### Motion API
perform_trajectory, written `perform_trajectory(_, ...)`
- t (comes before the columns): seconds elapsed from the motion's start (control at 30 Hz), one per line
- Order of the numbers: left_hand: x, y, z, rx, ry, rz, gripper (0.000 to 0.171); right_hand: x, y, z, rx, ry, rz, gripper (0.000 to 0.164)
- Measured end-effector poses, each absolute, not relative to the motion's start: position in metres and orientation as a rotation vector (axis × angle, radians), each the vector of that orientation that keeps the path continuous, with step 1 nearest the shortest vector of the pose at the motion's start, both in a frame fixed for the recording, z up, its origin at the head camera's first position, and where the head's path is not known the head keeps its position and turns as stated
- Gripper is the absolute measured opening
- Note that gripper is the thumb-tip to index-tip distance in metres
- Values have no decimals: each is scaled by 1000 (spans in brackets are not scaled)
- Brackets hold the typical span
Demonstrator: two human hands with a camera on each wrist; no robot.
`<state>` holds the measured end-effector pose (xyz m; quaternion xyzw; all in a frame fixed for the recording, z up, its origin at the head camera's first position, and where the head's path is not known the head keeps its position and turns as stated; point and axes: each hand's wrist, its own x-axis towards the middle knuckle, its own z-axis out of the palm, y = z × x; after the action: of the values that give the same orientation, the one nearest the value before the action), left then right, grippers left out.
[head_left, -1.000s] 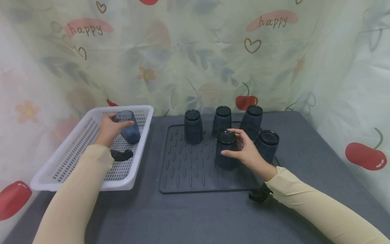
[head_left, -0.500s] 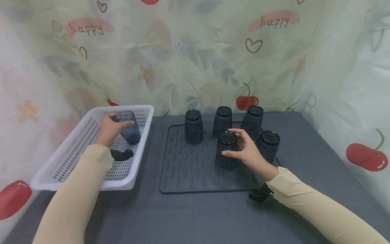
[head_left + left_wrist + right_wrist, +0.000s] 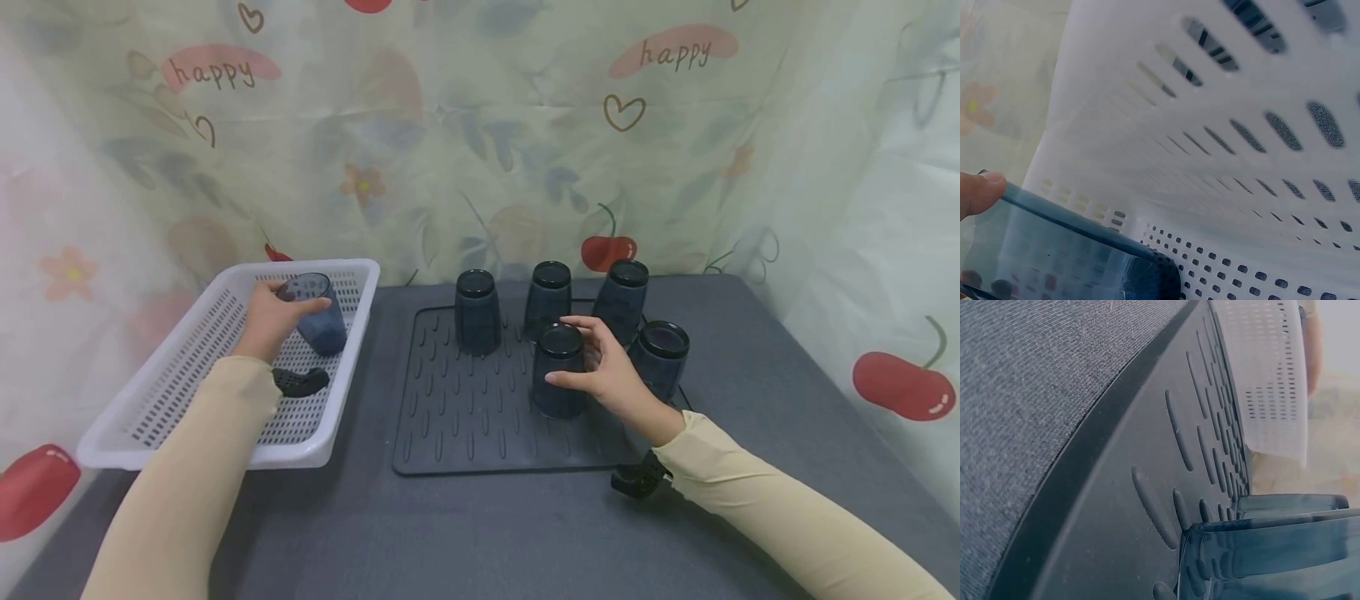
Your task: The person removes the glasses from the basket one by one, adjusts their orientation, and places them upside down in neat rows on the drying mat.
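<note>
In the head view my left hand reaches into the white plastic basket and holds a blue-tinted drinking glass near its rim, mouth up and slightly tilted. The left wrist view shows the thumb on this glass, whose base is close to the perforated basket floor; contact there is unclear. My right hand grips another blue glass, which stands upside down on the dark drying mat. Its thumb lies at the front, while the other fingers are partly hidden behind the glass.
Several more upside-down glasses stand on the mat: one back left, one back centre, one back right, and one just behind the right hand. A grey cloth covers the table. Printed curtains enclose the back and sides.
</note>
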<state>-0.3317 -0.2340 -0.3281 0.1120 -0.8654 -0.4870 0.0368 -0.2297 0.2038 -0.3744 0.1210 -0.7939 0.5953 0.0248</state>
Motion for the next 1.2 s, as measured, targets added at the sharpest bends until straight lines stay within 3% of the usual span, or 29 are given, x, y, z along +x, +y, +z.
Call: perform_trajectory(1.2,-329,-237,-331,319,-2639,-1500,95,-227,205,-368,390,-2438,1852,78)
